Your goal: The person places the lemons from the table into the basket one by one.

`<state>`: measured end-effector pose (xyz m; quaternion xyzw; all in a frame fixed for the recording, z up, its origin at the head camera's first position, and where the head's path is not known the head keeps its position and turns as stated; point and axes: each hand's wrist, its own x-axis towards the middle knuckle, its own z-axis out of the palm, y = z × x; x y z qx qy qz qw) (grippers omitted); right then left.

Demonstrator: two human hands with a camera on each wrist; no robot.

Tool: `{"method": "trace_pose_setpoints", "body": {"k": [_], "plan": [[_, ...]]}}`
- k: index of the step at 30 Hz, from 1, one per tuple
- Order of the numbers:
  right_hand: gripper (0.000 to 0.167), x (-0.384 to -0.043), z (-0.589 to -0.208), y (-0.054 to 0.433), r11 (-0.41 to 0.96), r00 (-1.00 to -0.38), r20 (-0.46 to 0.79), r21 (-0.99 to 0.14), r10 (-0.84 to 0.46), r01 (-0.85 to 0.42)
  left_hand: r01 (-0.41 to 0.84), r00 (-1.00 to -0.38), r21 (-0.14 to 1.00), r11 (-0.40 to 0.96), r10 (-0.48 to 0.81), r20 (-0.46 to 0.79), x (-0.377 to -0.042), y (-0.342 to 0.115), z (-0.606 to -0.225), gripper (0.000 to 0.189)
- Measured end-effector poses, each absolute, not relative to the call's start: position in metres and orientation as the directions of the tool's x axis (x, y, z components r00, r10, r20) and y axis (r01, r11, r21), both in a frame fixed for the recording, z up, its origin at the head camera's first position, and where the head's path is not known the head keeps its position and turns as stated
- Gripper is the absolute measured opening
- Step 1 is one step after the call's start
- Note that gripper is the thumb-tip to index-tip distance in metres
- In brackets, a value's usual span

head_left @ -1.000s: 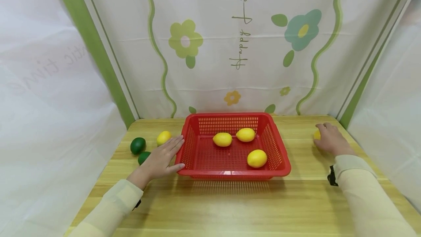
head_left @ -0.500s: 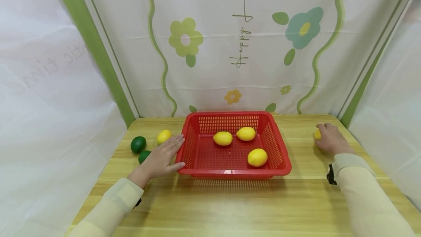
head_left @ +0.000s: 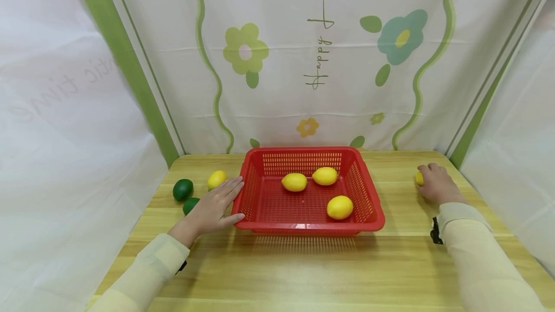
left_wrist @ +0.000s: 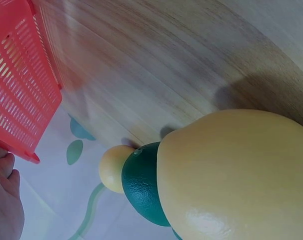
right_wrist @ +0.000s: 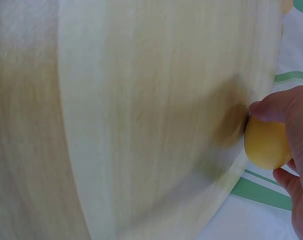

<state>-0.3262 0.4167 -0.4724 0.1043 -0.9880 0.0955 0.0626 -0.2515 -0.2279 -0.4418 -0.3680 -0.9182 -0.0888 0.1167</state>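
My right hand (head_left: pixel 441 186) grips a lemon (head_left: pixel 419 178) on the table's right side. In the right wrist view its thumb and fingers curl round that lemon (right_wrist: pixel 266 144). My left hand (head_left: pixel 212 210) rests with straight fingers on the left rim of a red plastic basket (head_left: pixel 303 227). Inside the basket lie three lemons: one at left (head_left: pixel 294 182), another behind (head_left: pixel 325 176) and the last near the front right (head_left: pixel 340 207). Beyond the left hand sit a lemon (head_left: pixel 216 179) and two dark green fruits (head_left: pixel 183 190). A yellow fruit (left_wrist: pixel 236 175) looms close in the left wrist view.
A wooden table (head_left: pixel 277 273) carries everything. White printed cloth (head_left: pixel 277 90) hangs behind it, and more cloth stands at the left (head_left: pixel 73 124) and right (head_left: pixel 516 143) sides. The basket occupies the table's middle.
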Motion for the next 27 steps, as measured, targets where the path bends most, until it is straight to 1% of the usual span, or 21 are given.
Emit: {"method": "trace_pose_setpoints", "body": {"k": [11,24,27], "plan": [[0.054,-0.3268,-0.4731,0.4184,0.961,-0.964,0.174,-0.155,-0.202,-0.229,0.692,-0.707,0.082,0.717,0.650,0.277,-0.2522,-0.2283,-0.4418,0.081],[0.051,-0.3226,-0.4747,0.4176,0.964,-0.955,0.199,-0.107,-0.220,-0.244,0.688,-0.712,0.086,0.720,0.648,0.270,-0.2508,-0.2278,-0.4414,0.080],[0.053,-0.3228,-0.4754,0.4187,0.963,-0.951,0.207,-0.096,-0.229,-0.253,0.695,-0.704,0.085,0.714,0.652,0.283,-0.2507,-0.2275,-0.4415,0.080]]}}
